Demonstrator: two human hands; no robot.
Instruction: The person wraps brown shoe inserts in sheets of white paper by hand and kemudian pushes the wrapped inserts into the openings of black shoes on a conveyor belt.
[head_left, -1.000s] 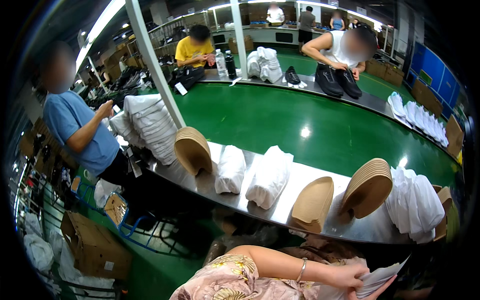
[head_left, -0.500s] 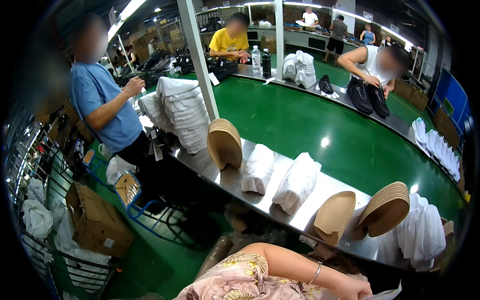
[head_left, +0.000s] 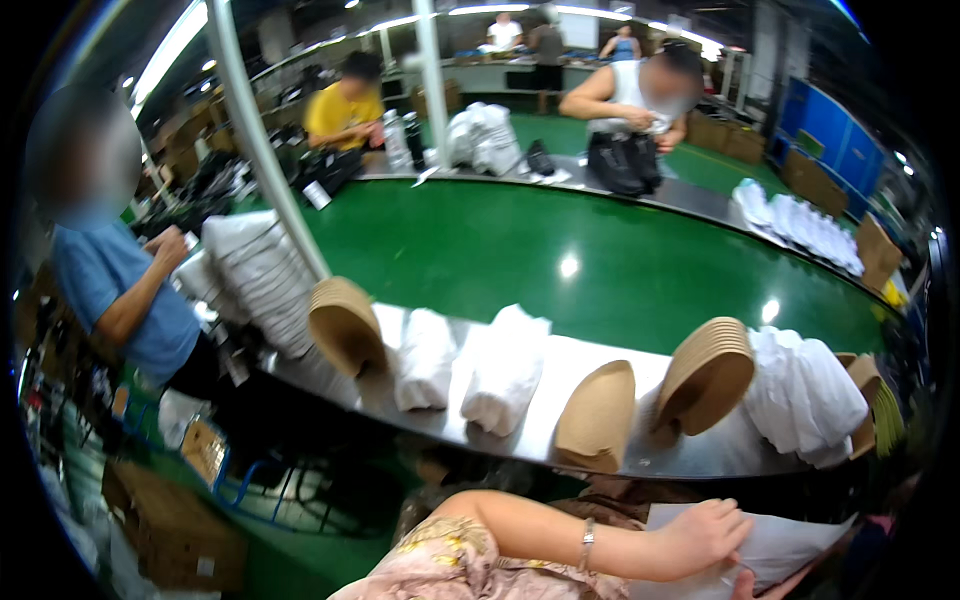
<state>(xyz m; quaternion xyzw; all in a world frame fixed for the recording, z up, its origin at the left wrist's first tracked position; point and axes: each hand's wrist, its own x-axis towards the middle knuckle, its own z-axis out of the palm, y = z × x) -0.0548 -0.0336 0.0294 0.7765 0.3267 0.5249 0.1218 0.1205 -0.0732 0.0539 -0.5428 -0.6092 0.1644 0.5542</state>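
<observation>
Since a moment ago the view has swung right, bringing the left hand (head_left: 705,535) fully into sight, fingers curled loosely over a white paper sheet (head_left: 775,545) held low below the metal bench (head_left: 560,400), while the right hand (head_left: 745,585) is cut off at the edge, its grip unclear.

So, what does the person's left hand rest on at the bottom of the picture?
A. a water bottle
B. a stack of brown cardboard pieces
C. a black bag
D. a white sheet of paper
D: the left hand lies with its fingers on a white sheet of paper, below the edge of the metal table; the brown cardboard stack stands apart on the table.
</observation>
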